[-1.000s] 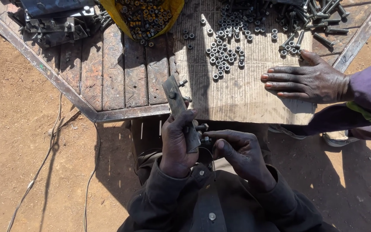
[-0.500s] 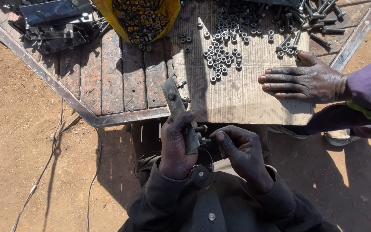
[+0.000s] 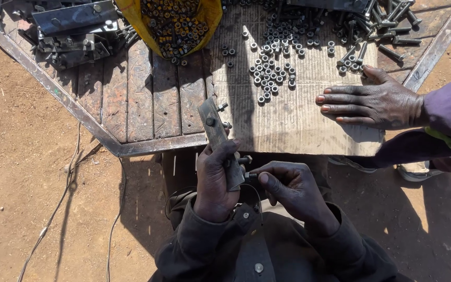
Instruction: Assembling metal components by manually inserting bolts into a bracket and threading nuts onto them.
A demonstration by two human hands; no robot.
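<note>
Gripping a flat steel bracket [image 3: 216,137] upright in front of the chest, the left hand [image 3: 214,183] is wrapped round its lower part, fingers clamped on the metal. At the bracket's lower end a small nut or bolt [image 3: 247,176] is pinched between the fingertips of the right hand [image 3: 288,190]; which of the two it is cannot be told. The step is judged to be the threading of a fastener by hand. It is done best when the bracket is held steady, the fastener is kept square to the hole and turned lightly, so that cross-threading is avoided. Loose nuts [image 3: 272,62] lie on cardboard on the wooden counter [image 3: 147,99], beside a co-worker's hand [image 3: 371,102] laid flat.
</note>
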